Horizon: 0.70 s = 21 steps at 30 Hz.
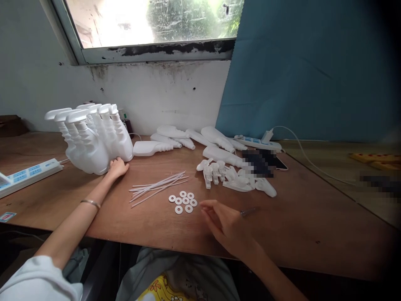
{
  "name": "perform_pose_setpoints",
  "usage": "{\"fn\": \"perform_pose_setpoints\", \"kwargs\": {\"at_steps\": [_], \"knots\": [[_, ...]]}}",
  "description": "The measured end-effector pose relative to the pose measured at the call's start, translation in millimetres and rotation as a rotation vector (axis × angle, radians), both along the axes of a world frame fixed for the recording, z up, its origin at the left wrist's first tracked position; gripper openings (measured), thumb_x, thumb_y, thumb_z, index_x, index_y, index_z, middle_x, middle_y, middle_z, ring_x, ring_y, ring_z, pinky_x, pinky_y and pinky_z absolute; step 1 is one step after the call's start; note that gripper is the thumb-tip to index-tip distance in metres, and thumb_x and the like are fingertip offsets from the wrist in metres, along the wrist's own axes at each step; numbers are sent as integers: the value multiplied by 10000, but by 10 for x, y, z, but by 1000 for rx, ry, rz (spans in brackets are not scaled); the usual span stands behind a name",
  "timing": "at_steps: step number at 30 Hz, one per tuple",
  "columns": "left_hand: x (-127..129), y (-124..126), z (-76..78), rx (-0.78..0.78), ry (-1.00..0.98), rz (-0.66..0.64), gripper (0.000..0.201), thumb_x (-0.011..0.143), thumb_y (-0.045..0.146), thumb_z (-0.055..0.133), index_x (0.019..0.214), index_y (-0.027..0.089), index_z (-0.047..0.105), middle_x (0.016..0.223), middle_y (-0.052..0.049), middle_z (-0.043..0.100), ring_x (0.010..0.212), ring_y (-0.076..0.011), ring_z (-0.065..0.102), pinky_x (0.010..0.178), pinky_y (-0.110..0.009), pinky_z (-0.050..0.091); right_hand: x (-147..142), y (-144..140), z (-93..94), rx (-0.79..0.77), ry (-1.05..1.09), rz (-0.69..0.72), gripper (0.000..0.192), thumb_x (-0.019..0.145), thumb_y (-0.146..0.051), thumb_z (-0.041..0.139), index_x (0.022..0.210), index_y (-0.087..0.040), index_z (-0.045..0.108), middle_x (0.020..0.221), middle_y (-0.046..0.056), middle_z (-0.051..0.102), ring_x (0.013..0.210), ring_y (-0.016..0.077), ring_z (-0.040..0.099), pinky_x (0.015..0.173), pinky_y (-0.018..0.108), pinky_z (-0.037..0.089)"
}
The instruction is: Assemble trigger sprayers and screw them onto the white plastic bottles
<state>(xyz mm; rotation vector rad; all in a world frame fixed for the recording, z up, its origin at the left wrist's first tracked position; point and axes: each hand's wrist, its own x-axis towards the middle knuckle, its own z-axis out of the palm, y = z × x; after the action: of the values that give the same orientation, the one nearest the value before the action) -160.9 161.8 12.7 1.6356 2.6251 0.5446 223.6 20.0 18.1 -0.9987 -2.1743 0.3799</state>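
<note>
My left hand [118, 168] rests on the table against the base of a group of white spray bottles [92, 146], its fingers bent, thumb apart and not wrapped round any bottle. These bottles stand upright with trigger heads fitted. My right hand [224, 219] hovers over the table with thumb and fingers apart and nothing between them. Just left of it lie several white ring washers [186, 200]. Thin white tubes [158, 187] are in a loose pile between my hands. Beyond my right hand sits a heap of white trigger spray heads [232, 175].
White bottles without heads [175, 131] lie on their sides along the wall. A phone [282, 163] is beside the spray heads. Power strips lie at the left [34, 173] and back right [258, 143], the right one with a white cable. A thin dark item [248, 212] lies behind my right hand.
</note>
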Motion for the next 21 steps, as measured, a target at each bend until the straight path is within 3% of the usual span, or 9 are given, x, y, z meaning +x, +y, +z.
{"fn": "perform_pose_setpoints", "kwargs": {"at_steps": [3,7,10,12,16,21], "knots": [[48,-337,46,-117,68,-142,278,854,310,494,1004,83,552,1067,-116,563,1021,-228,521,891,-437,403,89,136,-2,189,-256,-171,204,884,-200,405,1035,-159,535,994,109,652,849,245,633,713,375,516],[181,-799,186,-213,112,-345,317,841,321,424,890,49,577,945,-166,596,938,-305,540,845,-444,391,114,275,2,269,-462,-284,355,847,-152,440,1196,-95,463,1257,154,520,1071,275,542,843,403,493],[458,-1086,306,-181,146,-439,344,843,356,410,1002,90,559,1030,-158,579,1006,-320,514,880,-450,371,71,348,-19,284,-522,-307,504,836,-146,453,1322,-75,337,1396,150,363,1207,288,420,948,424,424],[734,-1246,336,-87,138,-578,335,863,361,385,1043,134,551,1043,-120,592,996,-278,532,873,-410,400,40,384,-58,262,-536,-306,572,835,-158,460,1365,-74,265,1431,143,303,1232,292,383,964,425,406],[1282,-1451,192,65,62,-960,310,881,309,400,1134,183,527,1162,-71,576,1090,-214,500,932,-369,391,23,412,-150,202,-528,-272,587,837,-199,474,1370,-88,254,1368,148,398,1186,288,421,936,422,420],[1555,-1560,-100,139,120,-1138,364,867,318,463,1212,203,490,1256,-59,538,1185,-227,438,995,-417,321,47,404,-156,199,-437,-327,448,851,-223,470,1274,-96,395,1133,151,549,1035,274,509,858,393,462]]}}
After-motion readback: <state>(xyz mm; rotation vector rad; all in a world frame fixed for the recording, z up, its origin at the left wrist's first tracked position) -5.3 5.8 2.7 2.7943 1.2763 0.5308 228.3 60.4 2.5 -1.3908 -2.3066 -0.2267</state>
